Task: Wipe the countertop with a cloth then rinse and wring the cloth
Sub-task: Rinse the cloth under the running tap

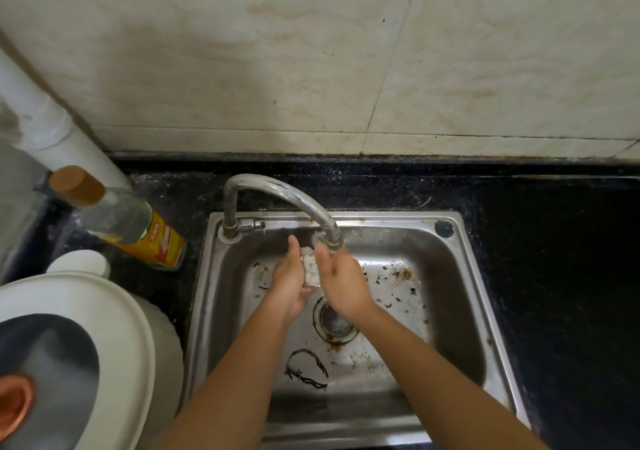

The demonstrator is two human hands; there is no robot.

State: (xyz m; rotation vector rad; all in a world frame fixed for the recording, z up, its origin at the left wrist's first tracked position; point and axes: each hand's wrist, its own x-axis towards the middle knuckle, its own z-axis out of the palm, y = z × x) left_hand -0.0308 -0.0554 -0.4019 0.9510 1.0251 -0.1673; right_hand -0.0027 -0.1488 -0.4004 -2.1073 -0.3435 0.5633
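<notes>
Over the steel sink (460, 297), just under the spout of the curved faucet (277, 193), both bare hands meet with a small wad of pale cloth (309, 269) pressed between them. Her or his left hand (289, 285) is held flat and upright, fingers straight and together, palm against the cloth. That person's right hand (341, 285) faces it, fingers loosely extended and slightly spread, palm on the other side of the cloth. Neither hand is curled into a fist; the cloth is sandwiched between the two palms rather than gripped by fingers. Only a narrow strip of cloth shows between them.

Below the hands, the basin floor is speckled with dark scraps, and the round drain (335, 321) sits just beneath the right wrist. A thin dark loop of cord or band (306, 368) lies on the basin floor nearer the front edge.

Around the sink runs a dark speckled desk (554, 259). At its left rear corner a clear bottle (121, 221) with a yellow label and brown cap stands tilted in view, beside a white pipe (59, 131) against the tiled wall (311, 51). At the left front, a white appliance lid (114, 328) with a dark centre fills the corner.
</notes>
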